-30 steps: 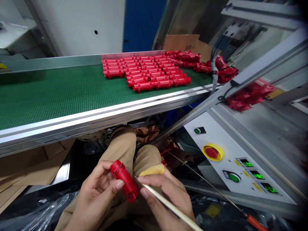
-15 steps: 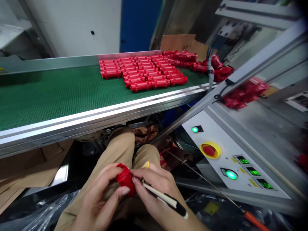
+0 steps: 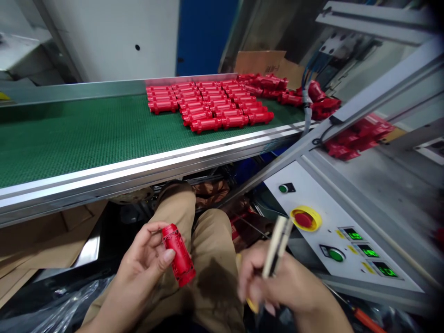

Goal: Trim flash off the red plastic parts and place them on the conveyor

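Note:
A red cylindrical plastic part [image 3: 179,257] is pinched between the thumb and fingers of my left hand [image 3: 142,263], above my lap. Off to the right, blurred by motion, my right hand [image 3: 274,277] is closed round a tool with a cream and black handle [image 3: 277,243]; the handle sticks up past the fingers. Something small and yellow shows at the right fingers. Rows of red parts [image 3: 211,104] lie on the green conveyor belt [image 3: 86,132] ahead of me.
A metal rail [image 3: 138,169] edges the belt. On the right stands a control panel with a red stop button [image 3: 303,219]. More red parts [image 3: 324,106] are piled at the belt's far right, near a cardboard flap [image 3: 262,62]. A red-handled rod [image 3: 367,320] lies low right.
My right hand has moved away from the red part to the right, and its tool now points differently. My left hand has turned the part. The green panel buttons no longer glow.

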{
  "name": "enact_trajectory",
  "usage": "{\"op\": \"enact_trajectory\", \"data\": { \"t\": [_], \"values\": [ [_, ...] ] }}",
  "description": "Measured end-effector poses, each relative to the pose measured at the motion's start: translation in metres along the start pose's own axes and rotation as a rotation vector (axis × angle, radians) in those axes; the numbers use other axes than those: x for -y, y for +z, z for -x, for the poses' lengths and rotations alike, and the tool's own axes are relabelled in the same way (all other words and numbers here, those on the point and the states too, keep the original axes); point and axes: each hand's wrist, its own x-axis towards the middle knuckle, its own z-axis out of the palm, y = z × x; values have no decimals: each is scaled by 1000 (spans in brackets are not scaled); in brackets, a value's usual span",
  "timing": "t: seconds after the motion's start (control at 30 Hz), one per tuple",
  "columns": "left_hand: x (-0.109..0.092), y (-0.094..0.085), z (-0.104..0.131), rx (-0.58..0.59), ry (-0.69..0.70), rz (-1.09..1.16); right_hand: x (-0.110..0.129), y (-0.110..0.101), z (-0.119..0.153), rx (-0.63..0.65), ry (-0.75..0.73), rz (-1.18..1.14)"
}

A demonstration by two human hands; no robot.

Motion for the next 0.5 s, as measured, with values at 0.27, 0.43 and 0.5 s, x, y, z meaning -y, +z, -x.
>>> {"op": "enact_trajectory", "data": {
  "t": [0.27,0.43,0.5],
  "values": [
    [-8,2,-4,301,-422,138,-5,37,-41,-250,85,-40],
    [-4,-6,-2,198,-297,113,-13,42,-38,-268,69,-52],
    [-1,-8,-1,117,-144,51,-13,40,-30,-421,-114,144]
  ]
}}
